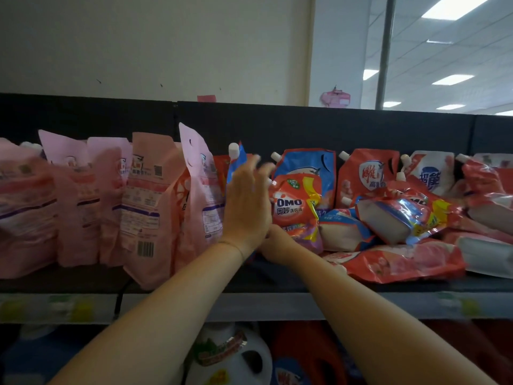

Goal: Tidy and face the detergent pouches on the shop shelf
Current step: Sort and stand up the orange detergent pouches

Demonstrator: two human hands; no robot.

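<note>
Head view, top black metal shelf [83,282] runs across mid frame.

Left half: a row of pale pink plastic stand-up detergent pouches [150,201], upright but leaning. At least one shows its barcode side, so it is not faced.

Centre: left hand [247,201] is raised, fingers straight and together and blurred at the tips. Its palm is against or just beside the rightmost pink pouch [200,190], and it partly covers a blue pouch with a white screw cap [239,159].

Right hand [273,243] is low at centre, tucked behind the left wrist at the base of the red OMO-labelled pouch [295,207]. Its fingers are hidden, so I cannot tell if it grips.

Right half: a jumbled heap of red and blue spouted pouches [402,215] lying on their sides, with one red pouch flat at the shelf front [402,262]. Upright red and white pouches stand behind.

Step, as judged: holding the pink row back while standing the OMO pouch upright at the boundary. Early stage, as the heap is unsorted.

Next move needs the OMO pouch set vertical, label out, then the fallen pouches lifted one by one. The soft pouches are likely to slump unless packed tight.
</note>
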